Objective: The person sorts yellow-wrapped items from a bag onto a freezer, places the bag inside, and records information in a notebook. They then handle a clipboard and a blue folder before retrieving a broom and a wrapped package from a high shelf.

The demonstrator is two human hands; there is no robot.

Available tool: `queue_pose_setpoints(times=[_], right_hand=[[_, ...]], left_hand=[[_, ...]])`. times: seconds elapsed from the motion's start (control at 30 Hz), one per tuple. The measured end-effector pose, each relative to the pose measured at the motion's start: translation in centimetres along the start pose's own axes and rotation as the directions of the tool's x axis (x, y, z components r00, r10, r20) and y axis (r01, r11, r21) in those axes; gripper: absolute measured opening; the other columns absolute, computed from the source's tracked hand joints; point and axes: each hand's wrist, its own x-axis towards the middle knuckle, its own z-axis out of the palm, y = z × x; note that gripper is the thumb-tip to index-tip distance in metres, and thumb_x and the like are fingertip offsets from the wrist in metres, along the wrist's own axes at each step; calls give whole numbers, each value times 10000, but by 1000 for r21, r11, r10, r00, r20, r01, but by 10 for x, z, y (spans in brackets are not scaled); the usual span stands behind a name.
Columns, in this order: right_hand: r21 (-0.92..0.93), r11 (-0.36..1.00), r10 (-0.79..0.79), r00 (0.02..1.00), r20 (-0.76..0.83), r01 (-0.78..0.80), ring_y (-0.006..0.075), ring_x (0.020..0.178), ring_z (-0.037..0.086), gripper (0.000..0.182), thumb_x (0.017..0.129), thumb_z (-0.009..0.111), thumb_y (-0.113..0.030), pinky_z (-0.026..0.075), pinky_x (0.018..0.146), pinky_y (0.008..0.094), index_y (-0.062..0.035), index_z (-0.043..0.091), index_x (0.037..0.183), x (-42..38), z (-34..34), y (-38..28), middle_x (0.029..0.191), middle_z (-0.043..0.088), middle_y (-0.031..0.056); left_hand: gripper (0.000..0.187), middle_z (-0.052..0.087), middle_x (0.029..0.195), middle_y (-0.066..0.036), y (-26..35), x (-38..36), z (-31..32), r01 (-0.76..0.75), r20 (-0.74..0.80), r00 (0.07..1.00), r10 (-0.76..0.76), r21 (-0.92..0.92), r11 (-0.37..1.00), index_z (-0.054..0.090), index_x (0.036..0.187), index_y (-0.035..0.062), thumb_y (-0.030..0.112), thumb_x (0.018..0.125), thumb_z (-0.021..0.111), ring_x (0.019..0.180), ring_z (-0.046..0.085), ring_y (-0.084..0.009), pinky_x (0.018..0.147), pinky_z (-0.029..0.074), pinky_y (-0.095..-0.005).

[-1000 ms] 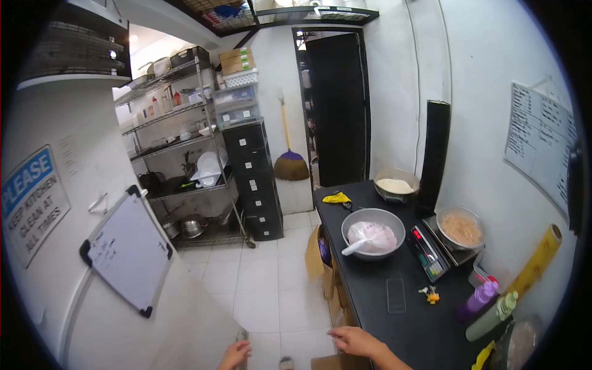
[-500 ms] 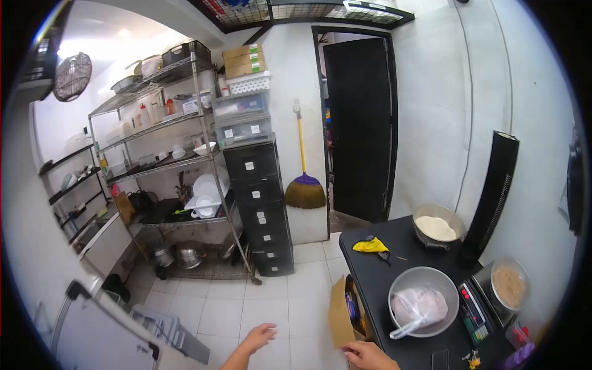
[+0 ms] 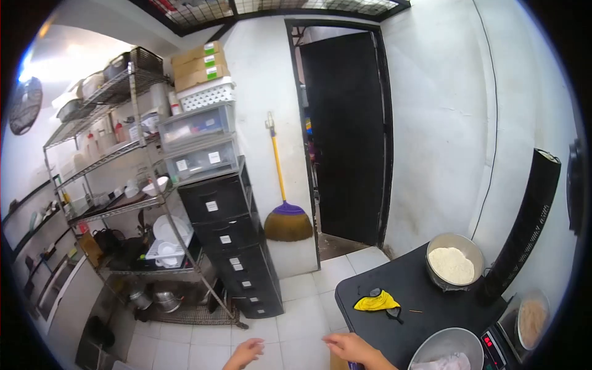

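Observation:
My left hand [image 3: 245,353] is at the bottom of the view above the white floor tiles. Its fingers are stretched out and nothing is in it. To its right, my right hand [image 3: 353,349] reaches leftward beside the black table [image 3: 382,327], fingers extended and apparently holding nothing. Just below that hand, a cardboard box [image 3: 337,362] shows only in part. A grey bowl [image 3: 425,345] with a whitish plastic-wrapped bundle [image 3: 449,362] stands on the table, cut off by the lower edge.
On the table lie a yellow and black cloth item [image 3: 377,301] and a bowl of pale powder [image 3: 452,265]. A scale [image 3: 493,350] carries a tub [image 3: 531,320]. Ahead are a broom [image 3: 287,219], black drawers [image 3: 228,240], a wire shelf [image 3: 123,206] and a black door [image 3: 346,135].
The view has tilted up and moved nearer the door and broom. My right hand has come off the box flap it was touching. The large bowl has slid toward the lower edge.

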Motion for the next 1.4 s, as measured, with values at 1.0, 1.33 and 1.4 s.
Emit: queue_pose_setpoints(times=[1.0, 1.33, 1.4], right_hand=[[-62, 599, 457, 404, -792, -798, 404, 1161, 402, 398, 746, 619, -125, 338, 975, 474, -59, 535, 1129, 239, -3, 291, 1278, 415, 220], [-150, 370, 574, 352, -739, -917, 394, 1157, 424, 406, 716, 560, -178, 347, 939, 479, -97, 564, 1113, 252, 11, 313, 1276, 444, 210], [-146, 370, 585, 352, -731, -918, 394, 1155, 424, 400, 720, 557, -182, 346, 939, 479, -98, 563, 1111, 251, 11, 315, 1271, 449, 211]], left_hand=[[361, 602, 1048, -40, 178, 546, 194, 71, 706, 612, -356, 400, 914, 525, 1168, 112, 283, 853, 567, 876, 565, -149, 727, 456, -314], [616, 426, 1295, -108, 8, 671, 457, 284, 696, 303, -651, 586, 759, 416, 1283, 116, 462, 798, 571, 1132, 413, -302, 904, 368, -523], [715, 339, 1379, -118, -8, 671, 502, 345, 640, 353, -683, 589, 730, 358, 1335, 127, 511, 778, 592, 1170, 382, -335, 933, 342, -546]])
